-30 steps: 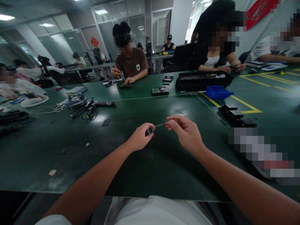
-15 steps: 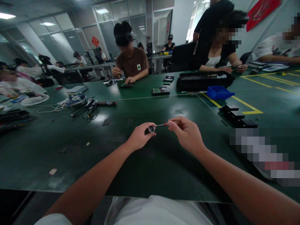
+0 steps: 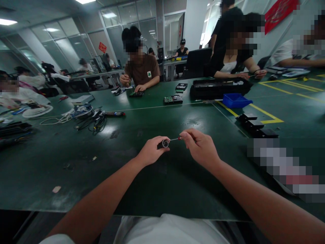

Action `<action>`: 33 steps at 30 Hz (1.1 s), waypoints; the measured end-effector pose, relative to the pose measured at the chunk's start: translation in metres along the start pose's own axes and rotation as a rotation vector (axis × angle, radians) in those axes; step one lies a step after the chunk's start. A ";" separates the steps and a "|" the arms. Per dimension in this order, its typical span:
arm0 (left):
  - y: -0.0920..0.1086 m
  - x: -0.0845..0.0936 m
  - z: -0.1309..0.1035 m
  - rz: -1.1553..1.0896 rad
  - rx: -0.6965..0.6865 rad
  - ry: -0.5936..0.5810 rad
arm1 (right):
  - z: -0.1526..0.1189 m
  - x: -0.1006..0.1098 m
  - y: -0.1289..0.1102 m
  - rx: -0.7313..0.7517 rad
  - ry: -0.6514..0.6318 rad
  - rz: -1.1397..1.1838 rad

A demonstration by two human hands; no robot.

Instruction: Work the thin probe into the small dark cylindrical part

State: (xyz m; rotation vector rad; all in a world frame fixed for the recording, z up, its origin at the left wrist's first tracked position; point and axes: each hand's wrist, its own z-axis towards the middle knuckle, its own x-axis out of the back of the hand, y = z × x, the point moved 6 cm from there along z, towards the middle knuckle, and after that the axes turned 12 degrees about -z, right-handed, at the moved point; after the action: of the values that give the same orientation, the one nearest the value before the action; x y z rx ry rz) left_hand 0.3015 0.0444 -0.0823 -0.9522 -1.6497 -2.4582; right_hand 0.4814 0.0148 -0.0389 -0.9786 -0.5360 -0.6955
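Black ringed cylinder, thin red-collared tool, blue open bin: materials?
Black ringed cylinder: matte-looking plastic or coated metal; pale rim suggests metal. Thin red-collared tool: shaft probably steel, smooth, silvery; collar perhaps plastic, solid red. Blue open bin: likely satin plastic, solid-coloured.

screwdriver (image 3: 179,138) right of cylinder (image 3: 162,145) | cables (image 3: 98,121) on table (image 3: 83,183), left | hard drive (image 3: 173,99) behind cylinder | bin (image 3: 236,101) right, before casing (image 3: 203,90)

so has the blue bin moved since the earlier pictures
No, no way that I can see: the blue bin sits in the same place against the yellow tape on the green table.
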 end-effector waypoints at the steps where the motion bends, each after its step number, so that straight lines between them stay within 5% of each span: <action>1: 0.000 0.000 0.000 0.004 0.002 -0.003 | 0.000 0.000 0.000 -0.001 0.003 -0.013; 10: -0.004 0.008 0.000 -0.022 0.010 0.073 | 0.000 0.002 0.003 -0.021 0.059 -0.024; 33: -0.002 0.007 0.000 -0.004 -0.027 0.048 | 0.002 0.001 0.001 -0.029 0.024 -0.074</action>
State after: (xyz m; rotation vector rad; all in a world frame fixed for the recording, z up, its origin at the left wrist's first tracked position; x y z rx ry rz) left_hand 0.2951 0.0473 -0.0803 -0.8866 -1.6095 -2.4911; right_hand 0.4824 0.0165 -0.0378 -0.9797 -0.5448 -0.7824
